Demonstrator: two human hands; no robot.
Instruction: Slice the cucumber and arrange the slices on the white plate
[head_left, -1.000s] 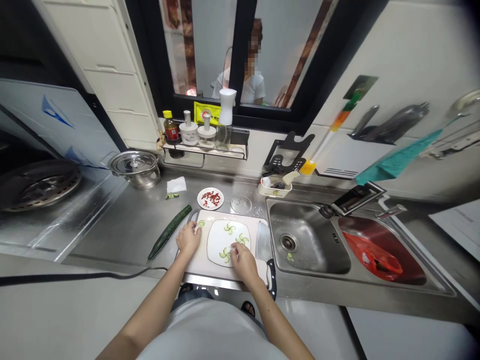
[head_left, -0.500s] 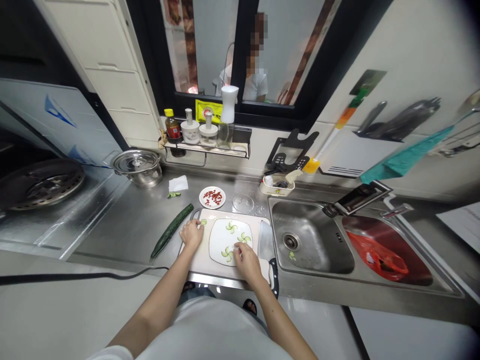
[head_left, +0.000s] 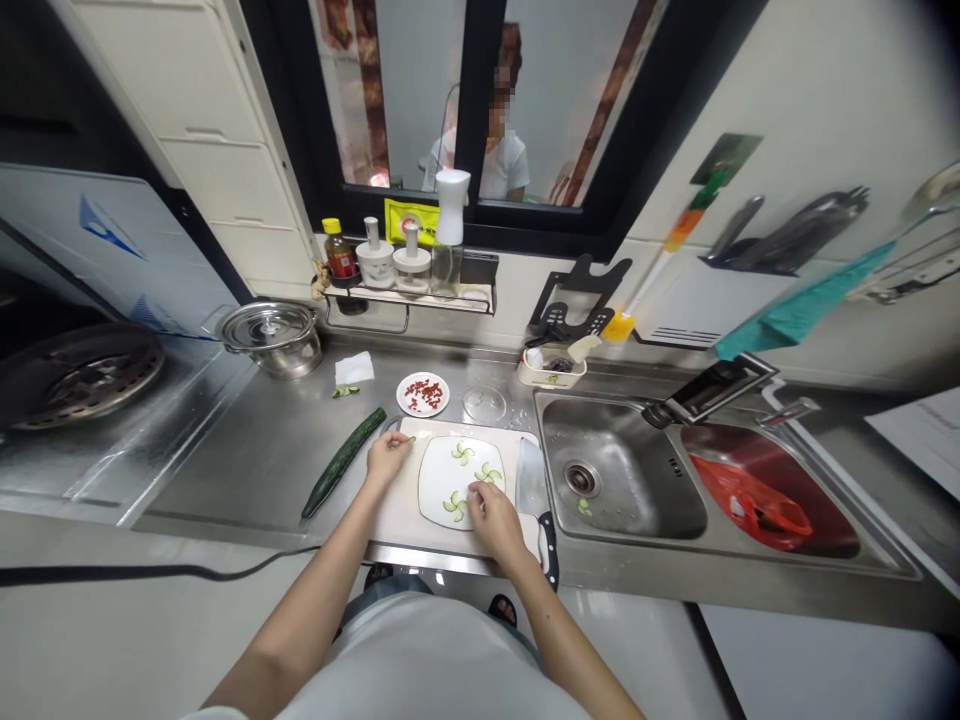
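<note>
My left hand is over the left part of the cutting board, its fingertips pinched on a small green cucumber slice. On the board lies a white plate with three pinwheel shapes of thin cucumber slices. At the plate's right edge is my right hand, thumb and fingers closed together; whatever they hold is too small to make out. A whole cucumber lies left of the board. The knife rests along the board's right side.
Behind the board stand a small plate of red bits and a clear lid-like disc. The sink borders on the right. A lidded pot and white paper are back left. Beyond the window is a person.
My left hand has lifted the cucumber slice from the board's upper left and moved slightly right with it. My right hand stays at the plate's edge.
</note>
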